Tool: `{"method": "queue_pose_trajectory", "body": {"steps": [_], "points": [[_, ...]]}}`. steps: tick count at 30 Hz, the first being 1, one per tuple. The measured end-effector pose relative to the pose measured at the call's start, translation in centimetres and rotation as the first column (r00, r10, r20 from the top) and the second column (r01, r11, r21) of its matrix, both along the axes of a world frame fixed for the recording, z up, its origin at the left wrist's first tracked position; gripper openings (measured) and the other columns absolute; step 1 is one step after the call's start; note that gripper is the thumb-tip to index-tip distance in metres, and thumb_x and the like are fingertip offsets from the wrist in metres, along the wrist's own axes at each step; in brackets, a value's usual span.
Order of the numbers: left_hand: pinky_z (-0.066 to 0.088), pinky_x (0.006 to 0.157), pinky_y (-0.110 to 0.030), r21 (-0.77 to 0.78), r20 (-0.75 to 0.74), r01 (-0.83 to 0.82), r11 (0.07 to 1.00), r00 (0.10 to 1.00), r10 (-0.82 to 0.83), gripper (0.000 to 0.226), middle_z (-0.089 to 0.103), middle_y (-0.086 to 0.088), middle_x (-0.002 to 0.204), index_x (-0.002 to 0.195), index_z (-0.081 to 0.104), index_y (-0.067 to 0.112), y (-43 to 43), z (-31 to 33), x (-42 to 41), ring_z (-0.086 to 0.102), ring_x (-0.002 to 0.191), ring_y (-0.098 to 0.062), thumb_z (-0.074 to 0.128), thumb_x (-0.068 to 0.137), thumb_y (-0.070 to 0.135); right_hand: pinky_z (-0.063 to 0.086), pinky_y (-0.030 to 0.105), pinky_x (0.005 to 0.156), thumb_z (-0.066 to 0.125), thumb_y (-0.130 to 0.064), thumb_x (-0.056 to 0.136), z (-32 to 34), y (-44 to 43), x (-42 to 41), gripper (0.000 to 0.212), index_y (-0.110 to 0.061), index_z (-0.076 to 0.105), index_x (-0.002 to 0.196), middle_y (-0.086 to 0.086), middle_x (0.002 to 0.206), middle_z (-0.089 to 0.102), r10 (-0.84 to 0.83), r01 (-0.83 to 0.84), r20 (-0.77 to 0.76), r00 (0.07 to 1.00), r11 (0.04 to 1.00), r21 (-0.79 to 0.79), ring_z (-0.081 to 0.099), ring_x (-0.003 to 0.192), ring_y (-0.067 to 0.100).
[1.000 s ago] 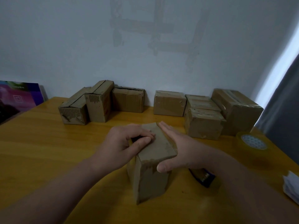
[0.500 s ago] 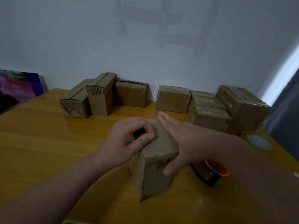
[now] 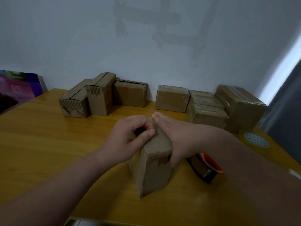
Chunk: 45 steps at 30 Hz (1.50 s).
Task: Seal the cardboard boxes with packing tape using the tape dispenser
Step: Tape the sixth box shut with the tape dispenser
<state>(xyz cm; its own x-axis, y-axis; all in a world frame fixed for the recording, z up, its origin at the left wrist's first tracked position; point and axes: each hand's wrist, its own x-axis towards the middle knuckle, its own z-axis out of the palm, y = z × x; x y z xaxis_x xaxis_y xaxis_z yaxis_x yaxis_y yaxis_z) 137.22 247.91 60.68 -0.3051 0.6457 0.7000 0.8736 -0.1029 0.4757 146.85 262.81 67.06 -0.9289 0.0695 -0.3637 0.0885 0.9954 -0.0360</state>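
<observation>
Head view: the wooden table (image 3: 40, 144) fills the frame. A cardboard box (image 3: 154, 173) stands on end at its centre, with both hands on it.
Back row: other cardboard boxes (image 3: 172, 98) line the wall at 12 o'clock, well apart from the action.
Risk, tipping: this box is tall on a narrow base. I'd say one uneven shove from either palm could send it over toward 9 or 3 o'clock.
Risk, seam: the tape at the near top edge looks ragged and wrinkled. Rubbing it down carelessly could crease it further or leave a corner lifted.
Risk, dispenser: the tape dispenser (image 3: 205, 170) lies on the table at 4 o'clock of the box, just beside the right wrist. A quick pull-back of that forearm could knock it.
Risk, roll: a tape roll (image 3: 255, 141) sits at 2 o'clock near the table's right edge, where a wide reach might sweep it off.
Right hand: the right hand (image 3: 175, 137) lies flat, with its fingers straight and together along the box's right top edge, pointing to 11 o'clock. The thumb drops down the near corner. It is pressing, not gripping.
Left hand: the left hand (image 3: 130, 141) has curled fingers hooked over the box's left top edge, with the thumb pressed onto the top face. It is a firm hold on the box.
</observation>
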Motion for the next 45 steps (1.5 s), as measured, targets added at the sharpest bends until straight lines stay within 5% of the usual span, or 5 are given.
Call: {"method": "queue_pose_trajectory", "body": {"steps": [8,23,29,35,45], "points": [[0.041,0.061,-0.019,0.001,-0.003,-0.056,0.998,0.998,0.056,0.022,0.059,0.007,0.078,0.081,0.062,0.015,0.1,-0.2,0.3,0.054,0.073,-0.006,0.051,0.09,0.032,0.015,0.045,0.119,0.073,-0.035,0.077,-1.6,-0.3,2.5,0.117,-0.028,-0.019,0.15,-0.017,0.156,-0.023,0.013,-0.023,-0.201,0.98,0.999,-0.046,-0.018,0.145,0.009],[0.044,0.066,-0.021,-0.087,0.039,-0.055,0.995,0.998,0.059,0.024,0.059,0.007,0.087,0.085,0.059,0.02,0.0,0.4,1.3,0.056,0.083,-0.013,0.05,0.086,0.042,0.006,0.004,0.104,0.065,-0.036,0.084,-5.1,0.0,8.2,0.07,-0.03,0.033,0.146,-0.018,0.151,0.027,0.031,-0.114,-0.668,0.743,0.99,-0.081,0.016,0.141,-0.002],[0.044,0.072,-0.023,-0.144,-0.043,-0.029,0.989,0.999,0.023,0.043,0.054,0.008,0.096,0.1,0.057,0.023,-0.5,0.2,1.3,0.053,0.091,-0.012,0.053,0.079,0.061,0.051,0.023,0.093,0.069,-0.023,0.075,-5.9,0.3,8.9,0.039,-0.02,0.07,0.114,-0.006,0.117,0.067,-0.04,-0.172,-0.865,0.5,0.974,-0.145,0.061,0.111,0.006],[0.044,0.077,-0.023,-0.211,0.011,-0.062,0.975,0.998,0.066,0.061,0.039,0.014,0.097,0.115,0.057,0.033,-2.1,0.0,0.0,0.046,0.094,-0.01,0.062,0.066,0.068,0.051,0.009,0.071,0.068,-0.02,0.081,-5.4,0.4,8.0,0.016,-0.015,0.072,0.095,-0.021,0.07,0.062,-0.256,-0.262,-0.917,0.305,0.904,-0.339,0.065,0.073,-0.006],[0.047,0.081,-0.032,0.0,0.301,-0.263,0.965,0.92,0.251,0.034,0.054,0.01,0.11,0.116,0.059,0.032,-5.4,-0.8,-3.8,0.05,0.102,-0.008,0.059,0.082,0.037,0.041,0.02,0.091,0.054,-0.026,0.097,-7.5,0.1,1.6,0.044,-0.033,0.045,0.14,-0.011,0.139,0.049,-0.498,0.032,-0.481,0.721,0.718,-0.695,0.05,0.121,0.008]]}}
